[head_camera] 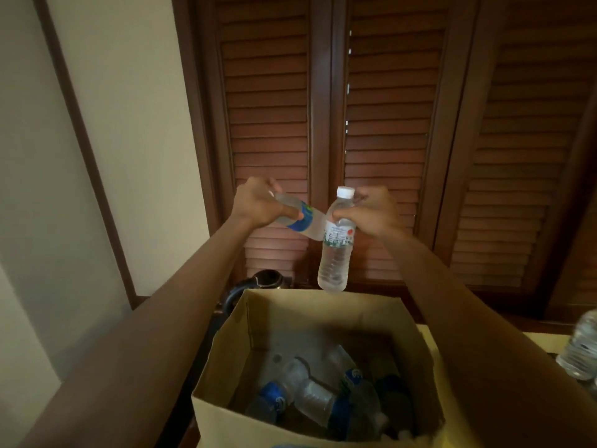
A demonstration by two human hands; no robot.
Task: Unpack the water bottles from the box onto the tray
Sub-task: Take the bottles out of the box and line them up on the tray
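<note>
Head view. Both arms reach forward from the lower corners of the frame and meet near the centre, above the box (226, 360).

Left hand (258, 203): fingers curled round the neck end of a blue-label bottle (302, 219). This bottle lies tilted, its base pointing down and right, its cap hidden in the fist.

Right hand (371, 211): fingers and thumb clasp the shoulder of a white-label bottle (336, 250), just below its white cap (345, 192). This bottle hangs nearly upright, with its base just above the far rim of the box. The base of the blue-label bottle meets the white-label bottle at its label; whether they touch cannot be told.

The box, open cardboard, fills the lower centre. More bottles (310, 392) lie jumbled on its floor, several with blue labels.

At the right edge, a further bottle (581, 347) stands on a pale yellow surface (542, 342); it is blurred, and whether the surface is the tray cannot be told.

Behind, dark wooden louvred doors (387, 124) fill the upper centre and right. A pale wall (129, 124) occupies the upper left. A dark rounded object (268, 279) sits beyond the box's far left corner.
</note>
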